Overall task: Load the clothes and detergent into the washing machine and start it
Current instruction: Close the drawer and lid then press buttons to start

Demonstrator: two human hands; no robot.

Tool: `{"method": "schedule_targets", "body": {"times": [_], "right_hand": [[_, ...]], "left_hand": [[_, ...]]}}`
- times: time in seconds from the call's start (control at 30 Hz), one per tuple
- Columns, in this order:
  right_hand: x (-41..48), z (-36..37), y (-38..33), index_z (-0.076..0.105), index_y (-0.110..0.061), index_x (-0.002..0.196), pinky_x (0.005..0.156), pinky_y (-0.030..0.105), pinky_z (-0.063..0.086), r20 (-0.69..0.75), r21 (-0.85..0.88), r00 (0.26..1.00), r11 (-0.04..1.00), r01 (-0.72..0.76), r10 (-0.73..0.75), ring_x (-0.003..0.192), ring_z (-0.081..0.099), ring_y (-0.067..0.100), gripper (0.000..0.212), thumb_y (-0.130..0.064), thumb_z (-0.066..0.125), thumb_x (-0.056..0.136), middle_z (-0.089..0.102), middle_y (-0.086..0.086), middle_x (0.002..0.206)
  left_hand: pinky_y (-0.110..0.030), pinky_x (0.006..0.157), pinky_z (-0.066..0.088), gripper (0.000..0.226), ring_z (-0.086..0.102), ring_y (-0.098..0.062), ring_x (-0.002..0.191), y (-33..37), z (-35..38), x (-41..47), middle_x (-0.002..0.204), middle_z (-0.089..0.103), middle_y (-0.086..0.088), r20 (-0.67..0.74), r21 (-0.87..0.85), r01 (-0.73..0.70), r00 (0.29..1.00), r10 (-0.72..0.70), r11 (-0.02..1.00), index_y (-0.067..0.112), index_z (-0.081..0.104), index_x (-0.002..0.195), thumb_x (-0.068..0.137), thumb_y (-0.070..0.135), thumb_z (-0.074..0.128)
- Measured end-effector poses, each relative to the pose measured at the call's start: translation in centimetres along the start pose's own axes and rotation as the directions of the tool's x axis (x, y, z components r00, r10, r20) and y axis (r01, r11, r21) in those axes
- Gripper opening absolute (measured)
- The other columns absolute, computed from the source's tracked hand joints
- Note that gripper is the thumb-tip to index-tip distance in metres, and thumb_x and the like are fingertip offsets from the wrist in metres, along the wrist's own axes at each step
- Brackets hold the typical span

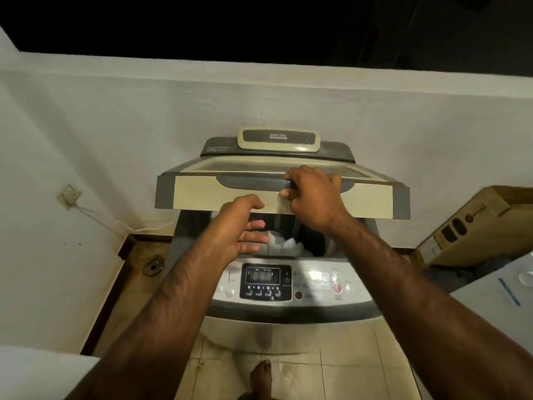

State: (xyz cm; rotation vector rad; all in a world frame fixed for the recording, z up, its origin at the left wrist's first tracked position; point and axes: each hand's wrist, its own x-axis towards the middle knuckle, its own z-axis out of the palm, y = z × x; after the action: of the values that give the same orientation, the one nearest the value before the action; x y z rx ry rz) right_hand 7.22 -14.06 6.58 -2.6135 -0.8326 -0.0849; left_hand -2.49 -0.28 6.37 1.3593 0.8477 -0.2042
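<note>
A grey top-loading washing machine (291,333) stands against the white wall. Its cream lid (372,202) is half raised over the tub. My right hand (313,194) grips the lid's grey handle at the front edge. Just below the lid's edge hovers my left hand (240,226), fingers apart, holding nothing, over the tub opening. Pale clothes (284,243) lie inside the tub, partly hidden by the lid and my hands. The control panel (265,281) with a dark display faces me. No detergent shows.
A cardboard box (476,226) leans against the wall at the right. A white surface (501,295) juts in at the right edge. A wall socket (69,196) with a cable is at the left, a floor drain (154,267) below it. My bare foot (261,376) stands on tiles.
</note>
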Motion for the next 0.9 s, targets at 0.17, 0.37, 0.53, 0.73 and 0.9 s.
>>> {"method": "schedule_targets", "body": {"times": [0.17, 0.37, 0.53, 0.73, 0.9], "right_hand": [[-1.3, 2.3, 0.5, 0.066, -0.02, 0.102, 0.096, 0.044, 0.03, 0.107, 0.05, 0.993, 0.997, -0.062, 0.056, 0.109, 0.057, 0.022, 0.009, -0.025, 0.06, 0.096, 0.067, -0.003, 0.105], [-0.2, 3.4, 0.7, 0.057, -0.022, 0.086, 0.102, 0.05, 0.03, 0.271, 0.037, 0.953, 0.988, -0.149, 0.134, 0.098, 0.057, 0.022, 0.012, -0.031, 0.056, 0.093, 0.063, -0.003, 0.092], [0.6, 5.7, 1.6, 0.064, -0.024, 0.098, 0.102, 0.049, 0.032, 0.437, 0.034, 0.875, 0.969, -0.246, 0.207, 0.105, 0.061, 0.026, 0.015, -0.031, 0.054, 0.09, 0.069, 0.002, 0.103], [1.0, 8.8, 2.6, 0.061, -0.028, 0.099, 0.107, 0.058, 0.035, 0.563, 0.04, 0.793, 0.951, -0.307, 0.233, 0.109, 0.059, 0.027, 0.016, -0.031, 0.053, 0.086, 0.068, 0.003, 0.11], [0.9, 9.7, 3.1, 0.059, -0.03, 0.097, 0.105, 0.053, 0.034, 0.537, 0.049, 0.813, 0.953, -0.298, 0.227, 0.108, 0.058, 0.024, 0.01, -0.03, 0.056, 0.088, 0.065, -0.001, 0.106]], "left_hand": [[-0.029, 0.051, 0.054, 0.031, 0.066, -0.021, 0.048, -1.1, -1.1, -0.8, 0.068, 0.077, -0.007, -0.092, 0.468, -0.251, 0.94, 0.329, 0.848, 0.008, 0.075, 0.085, 0.095, 0.03, 0.056], [-0.044, 0.1, 0.037, 0.029, 0.046, -0.025, 0.121, -0.3, -0.2, 4.9, 0.123, 0.058, -0.003, 0.297, 0.914, -0.404, 0.697, 0.652, 0.016, 0.022, 0.062, 0.118, 0.1, 0.041, 0.049], [-0.048, 0.105, 0.033, 0.031, 0.052, -0.027, 0.122, -1.7, -0.6, 8.6, 0.126, 0.063, -0.004, 0.366, 0.896, -0.441, 0.796, 0.483, 0.048, 0.021, 0.058, 0.119, 0.106, 0.04, 0.038], [-0.046, 0.104, 0.037, 0.03, 0.053, -0.028, 0.118, -3.5, -1.3, 11.3, 0.12, 0.063, -0.008, 0.418, 0.873, -0.471, 0.856, 0.305, 0.125, 0.018, 0.058, 0.111, 0.107, 0.041, 0.039], [-0.044, 0.102, 0.034, 0.037, 0.05, -0.027, 0.119, -4.5, -1.6, 12.3, 0.123, 0.06, -0.007, 0.44, 0.867, -0.491, 0.834, 0.331, 0.083, 0.017, 0.058, 0.122, 0.108, 0.042, 0.035]]}}
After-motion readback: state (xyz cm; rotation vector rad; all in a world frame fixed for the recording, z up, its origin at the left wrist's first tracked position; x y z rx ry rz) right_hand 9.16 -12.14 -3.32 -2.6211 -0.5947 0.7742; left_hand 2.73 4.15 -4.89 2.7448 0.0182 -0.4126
